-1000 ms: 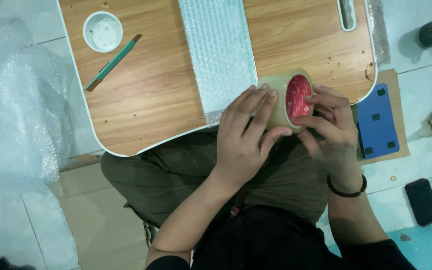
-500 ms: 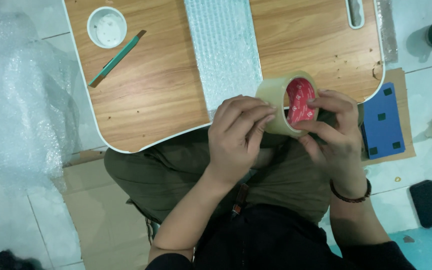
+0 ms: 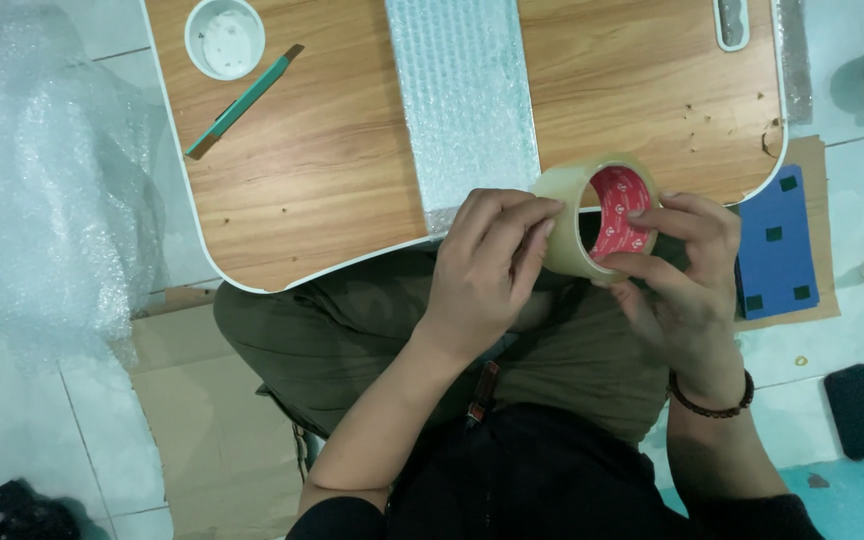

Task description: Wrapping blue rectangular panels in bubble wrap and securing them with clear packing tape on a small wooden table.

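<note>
right now my left hand [image 3: 487,260] is curling its fingers [image 3: 512,225] close together over the outer face of the tape roll [image 3: 577,215], fingertips pressing on the clear tape. my right hand [image 3: 687,270] is pinching the roll's other side, thumb and forefinger gripping the rim by the red core [image 3: 620,212]. i'm holding the roll on edge between both hands, just above my lap and touching or just over the near edge of the wooden table [image 3: 322,170]; i can't tell which. a bead bracelet [image 3: 712,400] is sitting on my right wrist. beyond the roll a strip of bubble wrap [image 3: 462,100] is lying across the table. farther left a green cutter [image 3: 242,102] and a small white cup [image 3: 224,38] are resting on the wood. a blue board [image 3: 777,250] is lying on the floor to my right, a heap of bubble wrap [image 3: 42,180] to my left.
</note>
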